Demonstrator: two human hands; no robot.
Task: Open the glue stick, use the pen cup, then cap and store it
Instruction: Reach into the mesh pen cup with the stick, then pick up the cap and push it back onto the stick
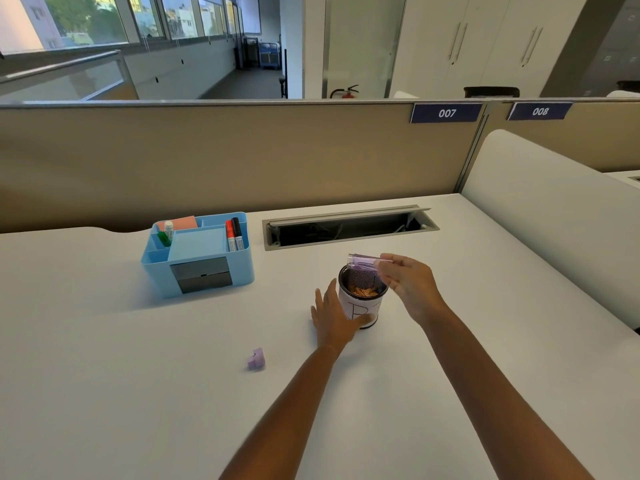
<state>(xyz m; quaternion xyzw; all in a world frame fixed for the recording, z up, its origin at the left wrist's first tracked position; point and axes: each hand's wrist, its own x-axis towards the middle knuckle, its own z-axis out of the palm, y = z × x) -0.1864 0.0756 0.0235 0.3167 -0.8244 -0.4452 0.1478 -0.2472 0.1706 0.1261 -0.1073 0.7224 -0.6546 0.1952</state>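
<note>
A black mesh pen cup (362, 296) with a white paper label stands mid-table, with small tan pieces inside. My left hand (334, 315) wraps its lower left side and steadies it. My right hand (408, 282) holds an uncapped purple glue stick (363, 262) sideways just above the cup's far rim, its open end pointing left. The purple cap (256, 359) lies alone on the table, nearer to me and left of the cup.
A blue desk organiser (197, 254) with markers, sticky notes and a small bottle sits at the left. An open cable tray (349, 228) runs behind the cup. A beige partition (242, 154) closes the desk's far edge; a white divider (540, 209) stands at right.
</note>
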